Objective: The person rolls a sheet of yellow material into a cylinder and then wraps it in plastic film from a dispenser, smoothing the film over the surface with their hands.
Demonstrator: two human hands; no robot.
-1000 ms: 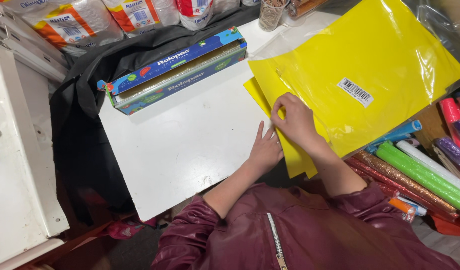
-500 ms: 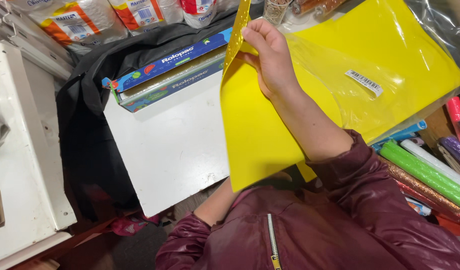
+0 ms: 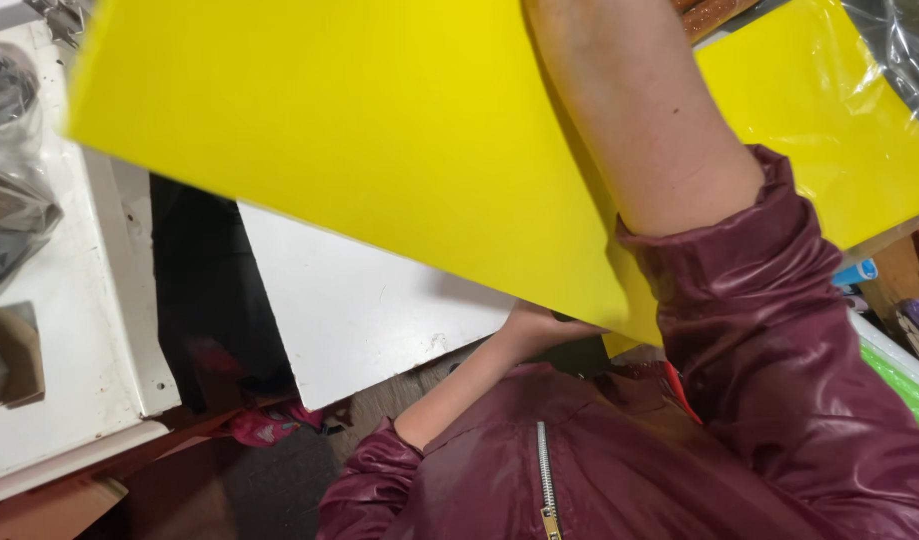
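A white board [image 3: 359, 310] lies flat, its near corner jutting over dark floor. A white cabinet [image 3: 89, 330] stands at the left edge, with grey plastic bags [image 3: 9, 190] on it. Green and purple rolls [image 3: 904, 375] lie at the right edge.

We see a clear plastic wrap [image 3: 884, 60] over the yellow sheets at top right; no labels or screens.

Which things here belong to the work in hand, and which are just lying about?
In hand:
- yellow sheet, lifted over the white board
- left hand at the sheet's lower edge
- right forearm raised, its hand out of view
- wrapped yellow pack

Lying about:
- green roll
- white cabinet
- black bag
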